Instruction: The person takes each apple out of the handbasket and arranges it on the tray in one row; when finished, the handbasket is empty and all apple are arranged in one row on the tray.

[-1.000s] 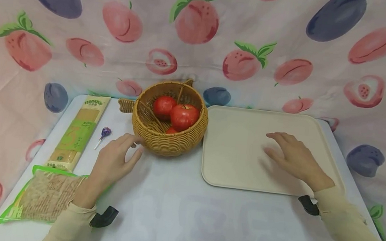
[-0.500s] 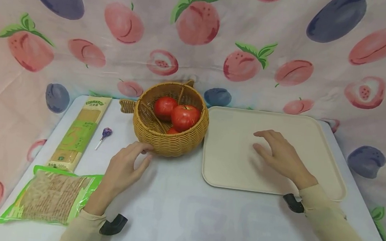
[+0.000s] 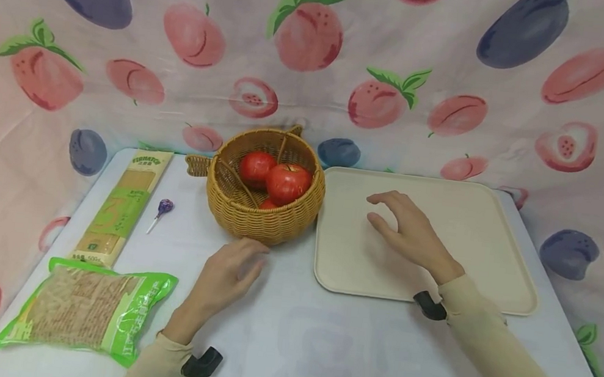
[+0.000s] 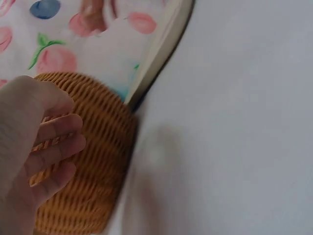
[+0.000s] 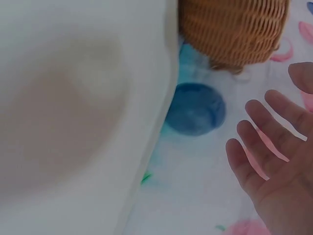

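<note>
A round wicker basket [image 3: 259, 224] with several red apples [image 3: 288, 184] in it stands at the back middle of the table. Just in front of it is my left hand [image 3: 223, 275], holding nothing, its fingers loosely bent; in the left wrist view the hand [image 4: 29, 142] overlaps the basket's side [image 4: 98, 171]. Over the left part of a beige tray [image 3: 436, 276] hovers my right hand [image 3: 413, 234], fingers relaxed and thumb apart. The right wrist view shows this hand [image 5: 279, 147] with its fingers spread and nothing in them, the basket [image 5: 234, 29] beyond.
On the left lie a pack of dried noodles [image 3: 117, 212], a purple-wrapped lollipop [image 3: 164, 206] and a green-edged bag of brownish food [image 3: 81, 310]. The tray touches or nearly meets the basket's right side. A fruit-print cloth [image 3: 311, 103] hangs behind the table.
My left hand has moved right and toward me, from the basket's left side to its front, uncovering the bag. My right hand has moved left across the tray toward the basket.
</note>
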The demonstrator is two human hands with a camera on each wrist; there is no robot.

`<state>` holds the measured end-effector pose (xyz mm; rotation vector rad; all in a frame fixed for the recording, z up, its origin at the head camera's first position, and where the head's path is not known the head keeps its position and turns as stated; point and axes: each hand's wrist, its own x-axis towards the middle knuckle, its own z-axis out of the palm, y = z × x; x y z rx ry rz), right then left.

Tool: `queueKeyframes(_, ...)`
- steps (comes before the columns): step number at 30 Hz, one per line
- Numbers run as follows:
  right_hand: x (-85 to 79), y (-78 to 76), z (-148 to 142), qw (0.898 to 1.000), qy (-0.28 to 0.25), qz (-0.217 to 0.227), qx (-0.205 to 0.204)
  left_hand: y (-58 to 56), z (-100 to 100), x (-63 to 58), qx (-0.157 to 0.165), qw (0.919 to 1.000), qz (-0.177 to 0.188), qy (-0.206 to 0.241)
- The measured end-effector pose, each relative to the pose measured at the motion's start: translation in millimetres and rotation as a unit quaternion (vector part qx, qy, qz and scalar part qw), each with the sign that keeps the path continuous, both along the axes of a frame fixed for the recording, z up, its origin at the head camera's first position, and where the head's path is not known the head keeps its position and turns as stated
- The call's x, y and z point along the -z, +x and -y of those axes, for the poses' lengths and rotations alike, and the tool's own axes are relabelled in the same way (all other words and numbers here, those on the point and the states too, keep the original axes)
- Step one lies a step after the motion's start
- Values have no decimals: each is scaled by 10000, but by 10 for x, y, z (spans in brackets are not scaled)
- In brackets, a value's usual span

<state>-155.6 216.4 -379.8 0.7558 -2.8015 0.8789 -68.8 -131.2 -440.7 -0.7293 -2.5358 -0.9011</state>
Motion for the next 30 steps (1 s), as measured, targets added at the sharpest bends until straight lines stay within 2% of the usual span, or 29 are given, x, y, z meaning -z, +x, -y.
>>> queueKeyframes(4, -74, -36, 169, 9998, -127, -57, -167, 2, -172, 125, 256, 9995, 127, 113)
queueKeyframes(8, -118, -64, 341, 9987, -297, -68, -407, -17, -328, 270, 681, 9971, 231, 247)
queueKeyframes(13, -172, -114, 532, 9960, -461, -200, -744, -55, -482, 396, 1264, 9917, 182, 141)
queueKeyframes(17, -221, -185, 650, 9939, -526, -282, -925, -117, -588, 464, 1565, 9876, 106, 78)
queueKeyframes(21, -235, -232, 732, 9936, -553, -94, -980, -153, -679, 505, 1748, 9845, -70, -100)
queueKeyframes(24, -250, -250, 798, 9935, -535, 74, -1001, -147, -713, 521, 1750, 9842, -157, -213)
queueKeyframes(30, -358, -337, 978, 9920, -281, -57, -1227, -144, -712, 501, 1725, 9836, -330, -414)
